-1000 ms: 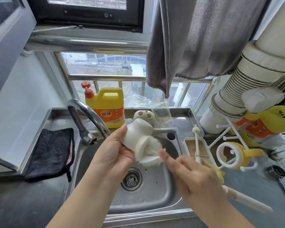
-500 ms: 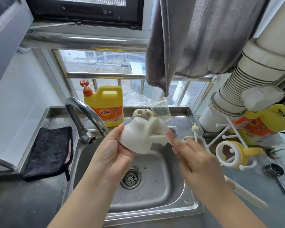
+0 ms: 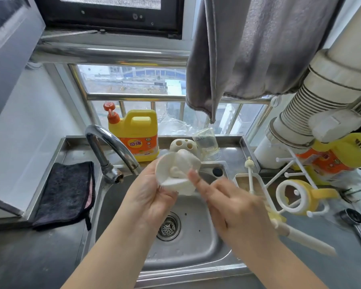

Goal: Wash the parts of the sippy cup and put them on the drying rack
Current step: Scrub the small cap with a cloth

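Over the steel sink (image 3: 215, 245), the left hand (image 3: 152, 197) grips the white cup body (image 3: 176, 174) (soapy, mouth toward us). The right hand (image 3: 236, 207) holds a brush handle (image 3: 306, 239), forefinger extended. Beside the basin, the drying rack (image 3: 279, 178) carries a yellow-handled lid (image 3: 300, 197).

White sippy cup body (image 3: 176, 174), soapy, held above the sink basin (image 3: 196, 232), open mouth tilted toward camera. Brush inside it; cream handle (image 3: 304, 236) runs down-right, blurred. Yellow handled cup lid (image 3: 300, 197) with white ring hangs on white drying rack (image 3: 283, 174) at right of sink.
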